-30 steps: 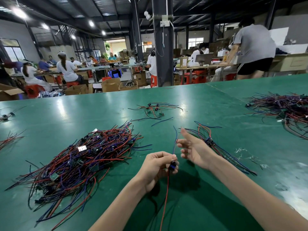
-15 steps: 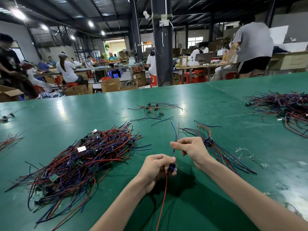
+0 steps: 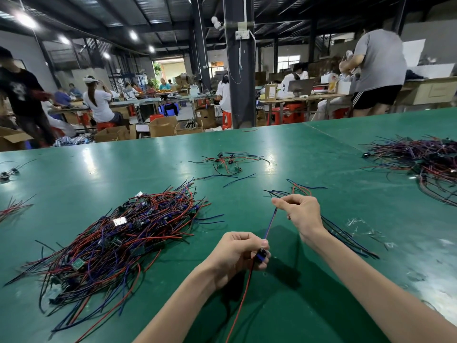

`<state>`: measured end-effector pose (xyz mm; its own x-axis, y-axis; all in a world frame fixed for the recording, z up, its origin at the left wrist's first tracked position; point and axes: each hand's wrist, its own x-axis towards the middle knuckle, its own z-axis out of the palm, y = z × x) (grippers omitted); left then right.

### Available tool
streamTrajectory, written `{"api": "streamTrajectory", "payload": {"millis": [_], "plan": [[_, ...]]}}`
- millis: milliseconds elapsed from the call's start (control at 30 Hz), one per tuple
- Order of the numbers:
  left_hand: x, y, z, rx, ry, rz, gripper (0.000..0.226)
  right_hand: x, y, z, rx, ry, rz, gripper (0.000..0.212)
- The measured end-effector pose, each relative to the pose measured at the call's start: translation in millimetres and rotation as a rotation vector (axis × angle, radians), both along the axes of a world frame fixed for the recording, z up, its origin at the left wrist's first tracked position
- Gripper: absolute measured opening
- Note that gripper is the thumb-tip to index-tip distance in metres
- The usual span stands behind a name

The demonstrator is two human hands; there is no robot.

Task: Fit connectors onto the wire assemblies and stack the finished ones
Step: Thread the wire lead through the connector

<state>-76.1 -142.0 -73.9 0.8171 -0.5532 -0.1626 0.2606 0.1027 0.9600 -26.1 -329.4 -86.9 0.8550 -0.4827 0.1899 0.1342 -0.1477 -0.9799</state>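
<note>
A connector (image 3: 262, 256) held up over the green table (image 3: 321, 157)
The left hand (image 3: 237, 256) pinches the connector; the right hand (image 3: 300, 214), at 1 o'clock from it, pinches its blue wire (image 3: 270, 224); the big wire pile (image 3: 118, 238) lies at 9 o'clock.

desk (image 3: 309, 154): green, smooth, semi-gloss; reflects ceiling lights
wire pile (image 3: 118, 233): red/blue plastic insulation, slight sheen
connector (image 3: 261, 254): dark blue-black plastic
boxes (image 3: 162, 126): matt brown cardboard

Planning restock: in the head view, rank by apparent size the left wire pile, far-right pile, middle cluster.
1. left wire pile.
2. far-right pile, though farther and cut by the frame, so unsure.
3. middle cluster, smallest.
</note>
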Motion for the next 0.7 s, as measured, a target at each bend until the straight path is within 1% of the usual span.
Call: {"api": "streamTrajectory", "payload": {"millis": [67, 133, 200, 233, 267, 300, 367, 433, 500, 567, 633, 700], "plan": [[0.2, 1.7, 0.6, -0.014, 0.004, -0.001, 0.019, 0.4, 1.5, 1.1, 0.035, 0.013, 0.005, 0.021], [-0.1, 3.3, 1.0, -0.024, 0.002, 0.013, 0.013, -1.0, 1.3, 4.3, 0.118, 0.033, 0.043, 0.019], [1.0, 4.0, 0.4, -0.043, -0.004, 0.054, 0.011, -4.4, 1.2, 8.0, 0.309, 0.074, 0.156, 0.018], [2.4, 4.1, -0.1, -0.057, -0.005, 0.085, 0.013, -6.4, 1.8, 9.6, 0.409, 0.123, 0.229, 0.022], [4.0, 4.2, -0.4, -0.069, -0.002, 0.121, 0.015, -9.1, 2.9, 10.8, 0.466, 0.186, 0.305, 0.03], [5.5, 4.1, -0.4, -0.077, 0.003, 0.157, 0.017, -11.8, 4.8, 11.4, 0.474, 0.246, 0.38, 0.037], [6.9, 3.5, -0.1, -0.08, 0.007, 0.212, 0.016, -16.9, 12.4, 10.0, 0.409, 0.312, 0.54, 0.043], [7.5, 3.5, -0.4, -0.075, 0.004, 0.243, 0.017, -21.6, 24.8, 7.1, 0.345, 0.304, 0.676, 0.041], [8.4, 4.7, -0.9, -0.07, -0.006, 0.261, 0.018, -24.6, 37.6, 4.8, 0.34, 0.259, 0.747, 0.039], [9.2, 5.7, -1.7, -0.059, -0.016, 0.27, 0.015, -26.6, 44.4, 4.6, 0.371, 0.219, 0.75, 0.038], [9.1, 5.1, -3.3, -0.035, -0.019, 0.264, 0.013, -27.9, 45.7, 4.3, 0.356, 0.189, 0.713, 0.028], [9.3, 3.6, -4.8, -0.006, -0.014, 0.268, 0.014, -28.2, 45.7, 3.3, 0.291, 0.147, 0.633, 0.017]]}}
